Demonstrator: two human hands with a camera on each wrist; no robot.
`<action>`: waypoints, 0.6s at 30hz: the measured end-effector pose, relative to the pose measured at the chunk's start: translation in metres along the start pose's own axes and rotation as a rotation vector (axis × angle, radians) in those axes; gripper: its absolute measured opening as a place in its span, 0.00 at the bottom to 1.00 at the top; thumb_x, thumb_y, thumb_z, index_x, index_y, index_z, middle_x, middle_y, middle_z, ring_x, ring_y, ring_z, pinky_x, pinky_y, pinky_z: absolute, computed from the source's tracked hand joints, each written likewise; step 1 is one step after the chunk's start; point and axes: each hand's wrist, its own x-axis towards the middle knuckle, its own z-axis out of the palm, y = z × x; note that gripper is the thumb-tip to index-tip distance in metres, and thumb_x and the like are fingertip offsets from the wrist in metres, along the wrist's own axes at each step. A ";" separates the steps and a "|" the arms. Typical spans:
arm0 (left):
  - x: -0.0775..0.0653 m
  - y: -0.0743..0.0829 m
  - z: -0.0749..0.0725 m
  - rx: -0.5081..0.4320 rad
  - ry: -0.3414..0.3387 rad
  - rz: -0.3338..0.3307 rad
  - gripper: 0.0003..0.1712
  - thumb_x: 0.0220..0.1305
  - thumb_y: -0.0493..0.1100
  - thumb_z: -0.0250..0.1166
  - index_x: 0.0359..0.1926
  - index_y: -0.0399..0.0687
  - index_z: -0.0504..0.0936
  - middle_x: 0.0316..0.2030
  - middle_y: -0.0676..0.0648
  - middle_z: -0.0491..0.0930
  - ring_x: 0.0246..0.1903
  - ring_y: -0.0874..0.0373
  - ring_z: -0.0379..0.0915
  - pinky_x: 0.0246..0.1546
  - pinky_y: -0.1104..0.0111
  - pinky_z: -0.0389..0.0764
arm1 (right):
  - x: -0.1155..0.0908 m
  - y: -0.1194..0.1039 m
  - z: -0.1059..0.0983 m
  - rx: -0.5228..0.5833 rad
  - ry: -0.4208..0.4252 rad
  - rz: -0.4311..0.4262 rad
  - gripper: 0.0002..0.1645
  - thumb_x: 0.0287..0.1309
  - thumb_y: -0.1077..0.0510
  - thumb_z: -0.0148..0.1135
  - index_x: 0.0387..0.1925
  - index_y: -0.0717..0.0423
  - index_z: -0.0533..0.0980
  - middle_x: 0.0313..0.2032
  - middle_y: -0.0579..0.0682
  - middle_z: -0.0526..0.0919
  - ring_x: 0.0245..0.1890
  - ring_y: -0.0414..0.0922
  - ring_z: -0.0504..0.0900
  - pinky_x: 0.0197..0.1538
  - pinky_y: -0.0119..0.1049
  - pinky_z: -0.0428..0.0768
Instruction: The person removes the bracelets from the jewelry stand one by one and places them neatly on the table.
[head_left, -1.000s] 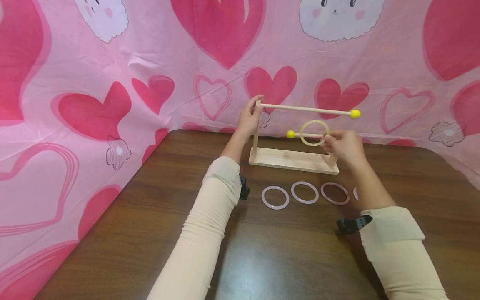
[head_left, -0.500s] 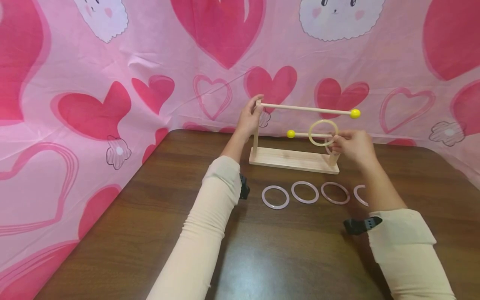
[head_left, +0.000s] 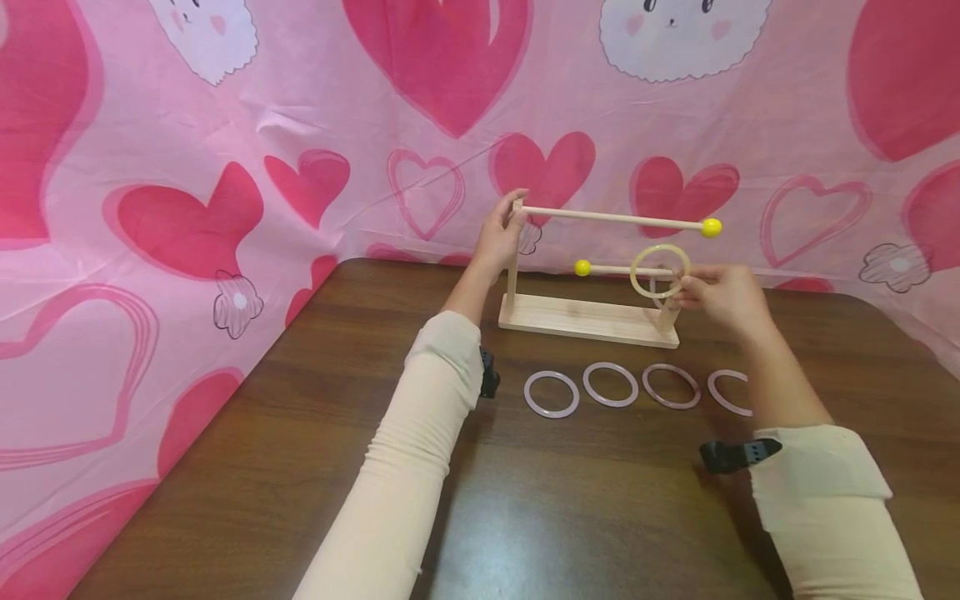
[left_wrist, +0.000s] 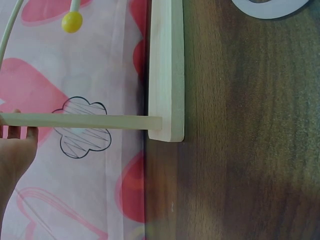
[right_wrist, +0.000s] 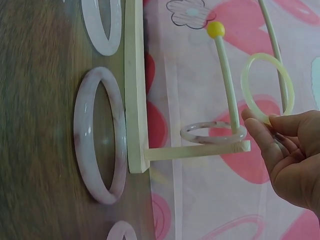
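Observation:
My left hand [head_left: 498, 242] holds the top of the left post of a wooden stand [head_left: 585, 319]. Between thumb and fingers, my right hand [head_left: 723, 300] pinches a pale yellow bangle [right_wrist: 244, 82]. In the head view this bangle overlaps the inner end of the lower rod [head_left: 622, 270], near the right post; in the right wrist view it shows off to the side of that rod. A mottled lilac-white bangle [right_wrist: 210, 139] hangs on the lower rod, against the post. The upper rod [head_left: 615, 217] carries no bangle and ends in a yellow ball [head_left: 712, 227].
Several lilac bangles [head_left: 551, 414] lie in a row on the brown table [head_left: 570, 517] in front of the stand. The right forearm partly covers the rightmost one. Behind the table hangs a pink cloth [head_left: 315, 100] with hearts.
My right hand has moved right with the yellow bangle, from mid-rod toward the right post. More of the rightmost table bangle shows now. The left hand and the stand have stayed still.

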 end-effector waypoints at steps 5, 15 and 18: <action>0.000 0.000 0.000 0.002 0.007 0.004 0.21 0.68 0.39 0.52 0.62 0.50 0.69 0.61 0.49 0.68 0.59 0.60 0.64 0.56 0.70 0.65 | -0.002 0.003 -0.006 0.017 -0.023 0.019 0.23 0.65 0.65 0.47 0.51 0.85 0.64 0.22 0.36 0.80 0.22 0.28 0.80 0.32 0.26 0.79; -0.001 0.000 0.000 0.005 0.009 -0.001 0.21 0.68 0.39 0.52 0.61 0.50 0.69 0.61 0.49 0.68 0.58 0.59 0.65 0.56 0.68 0.66 | -0.001 0.007 -0.013 0.055 -0.040 0.055 0.25 0.65 0.64 0.47 0.55 0.84 0.61 0.22 0.31 0.79 0.24 0.30 0.81 0.33 0.26 0.80; 0.000 0.000 0.000 0.006 0.007 -0.007 0.21 0.68 0.39 0.52 0.61 0.51 0.69 0.61 0.50 0.68 0.58 0.60 0.65 0.56 0.69 0.66 | -0.002 0.008 -0.015 0.049 -0.042 0.062 0.25 0.66 0.64 0.47 0.55 0.83 0.61 0.23 0.32 0.79 0.24 0.30 0.81 0.34 0.27 0.80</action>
